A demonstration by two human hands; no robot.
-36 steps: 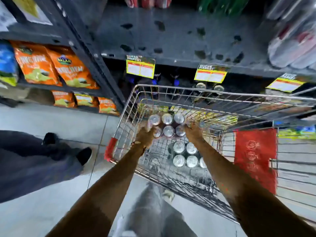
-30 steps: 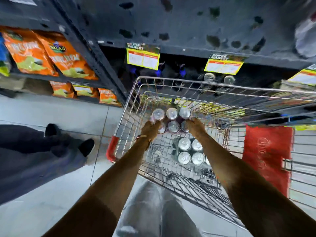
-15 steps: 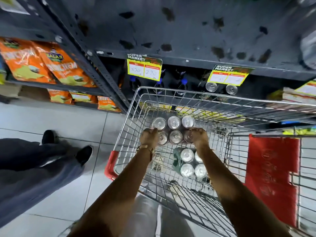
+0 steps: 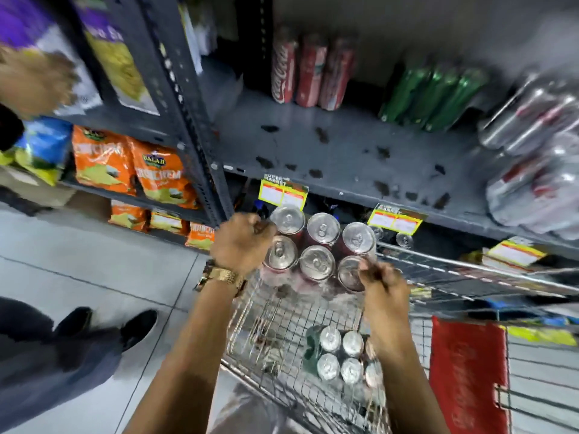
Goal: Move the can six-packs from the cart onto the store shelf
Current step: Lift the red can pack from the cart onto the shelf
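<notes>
I hold a six-pack of red cans (image 4: 316,245) with silver tops above the wire cart (image 4: 454,270), just in front of the grey shelf (image 4: 338,158). My left hand (image 4: 241,242), with a gold watch on the wrist, grips its left side. My right hand (image 4: 382,286) grips its right near corner. A second six-pack (image 4: 341,355), green-wrapped, lies in the cart basket below my right forearm.
On the shelf stand red cola cans (image 4: 310,73), green cans (image 4: 432,98) and wrapped silver cans (image 4: 539,142) at the right. Yellow price tags (image 4: 282,192) hang on its edge. Orange snack bags (image 4: 125,170) fill the left rack. Another person's legs (image 4: 78,333) stand at left.
Both hands have lifted the red six-pack up out of the cart basket toward the shelf edge. My view has tilted up, showing the shelf's cans.
</notes>
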